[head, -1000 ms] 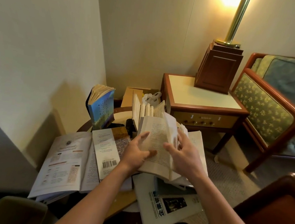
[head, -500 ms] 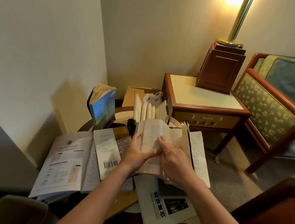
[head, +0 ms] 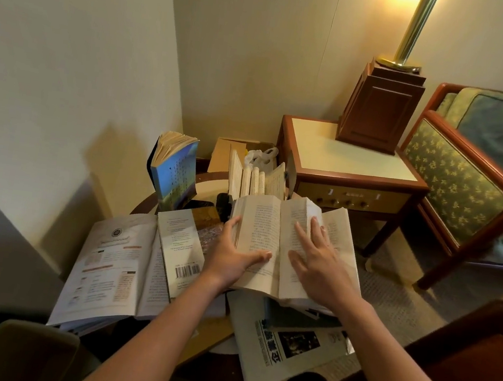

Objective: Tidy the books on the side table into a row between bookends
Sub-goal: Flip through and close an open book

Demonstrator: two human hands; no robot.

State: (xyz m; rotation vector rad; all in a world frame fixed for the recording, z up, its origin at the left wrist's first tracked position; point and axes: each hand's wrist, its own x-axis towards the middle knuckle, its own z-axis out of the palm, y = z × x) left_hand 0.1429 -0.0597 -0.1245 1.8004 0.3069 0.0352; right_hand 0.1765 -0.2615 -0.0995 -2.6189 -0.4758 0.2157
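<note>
Left of the open book (head: 266, 237), a big booklet (head: 110, 267) and a barcoded paperback (head: 183, 248) lie splayed on the worktop (head: 208, 186), and only a few pale books (head: 254, 181) stand in a row behind it, so most tidying looks undone. The left grip (head: 234, 259) clasps that book's left edge, thumb on the page; the right grip (head: 321, 261) presses flat-fingered on its right page. Its print is too small to read.

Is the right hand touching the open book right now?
Touching. The head view shows the right hand lying flat on the right page of the open book, fingers spread, with no gap under the palm.
</note>
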